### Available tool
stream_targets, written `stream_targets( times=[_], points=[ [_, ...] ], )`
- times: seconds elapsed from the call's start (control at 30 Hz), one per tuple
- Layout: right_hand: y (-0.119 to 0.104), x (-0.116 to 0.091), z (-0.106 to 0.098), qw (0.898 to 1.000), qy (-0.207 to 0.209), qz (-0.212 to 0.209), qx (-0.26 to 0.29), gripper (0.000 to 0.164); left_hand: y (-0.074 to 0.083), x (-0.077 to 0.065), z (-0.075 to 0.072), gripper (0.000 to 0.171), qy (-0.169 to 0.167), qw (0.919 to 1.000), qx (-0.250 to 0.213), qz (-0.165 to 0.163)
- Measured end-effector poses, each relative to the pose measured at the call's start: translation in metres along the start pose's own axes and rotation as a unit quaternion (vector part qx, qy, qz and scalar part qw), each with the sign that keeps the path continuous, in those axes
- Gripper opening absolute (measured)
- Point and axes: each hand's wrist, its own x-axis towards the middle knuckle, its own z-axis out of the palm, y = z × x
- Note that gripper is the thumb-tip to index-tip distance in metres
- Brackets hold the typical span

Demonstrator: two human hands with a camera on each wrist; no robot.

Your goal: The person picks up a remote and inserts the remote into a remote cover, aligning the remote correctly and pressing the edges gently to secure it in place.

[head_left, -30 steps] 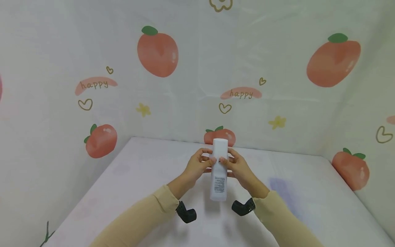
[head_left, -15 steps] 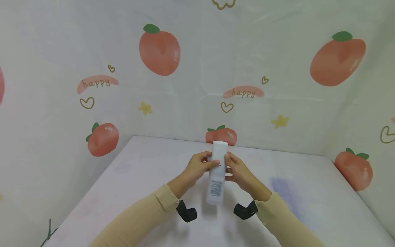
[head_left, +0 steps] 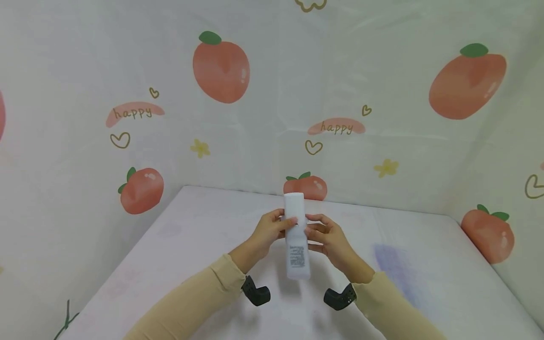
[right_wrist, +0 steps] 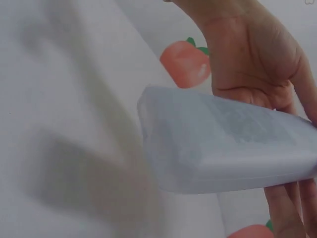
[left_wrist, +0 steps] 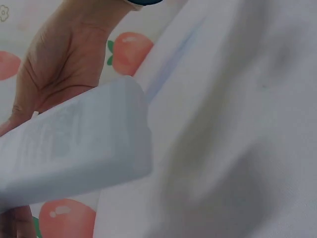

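Note:
A white plastic bottle point(head_left: 296, 238) with small grey print on its lower half is held up over the table, nearly upright in the head view. My left hand point(head_left: 265, 231) grips it from the left, thumb across its front and fingers behind. On the opposite side my right hand point(head_left: 333, 238) has curled fingers and thumb at the bottle's edge. Close up, the left wrist view has the bottle's rounded base point(left_wrist: 131, 134) toward the camera, the right palm point(left_wrist: 64, 59) behind it. The right wrist view catches the left palm point(right_wrist: 252, 59) beyond the bottle; many fingertips are hidden.
A pale table point(head_left: 204, 212) spreads under both arms, with a purple smudge point(head_left: 395, 269) at right. A white backdrop point(head_left: 263, 94) printed with peaches rises behind and at the sides. Black wrist cameras point(head_left: 257, 293) hang below the sleeves.
The bottle has shifted slightly left and its tilt has altered. My right thumb has slid from the bottle's front to its right edge; the left hand keeps its grip.

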Motion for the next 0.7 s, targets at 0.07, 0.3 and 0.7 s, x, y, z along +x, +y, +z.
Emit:
stream_targets(
  times=[0.07,0.3,0.7],
  points=[
    [0.0017,0.0005,0.0021,1.0,0.009,0.002,0.002,0.033,-0.0017,0.0004,-0.0004,0.047,0.001,1.0,0.009,0.003],
    [0.0047,0.0019,0.0086,0.998,0.037,0.011,0.058,0.012,-0.0024,-0.0021,0.0016,0.047,0.011,0.9987,0.044,0.024],
    [0.0058,0.0056,0.0073,0.987,0.085,0.028,0.133,0.028,0.0025,-0.0005,0.0068,0.04,-0.012,0.9969,0.058,0.052]
  ],
)
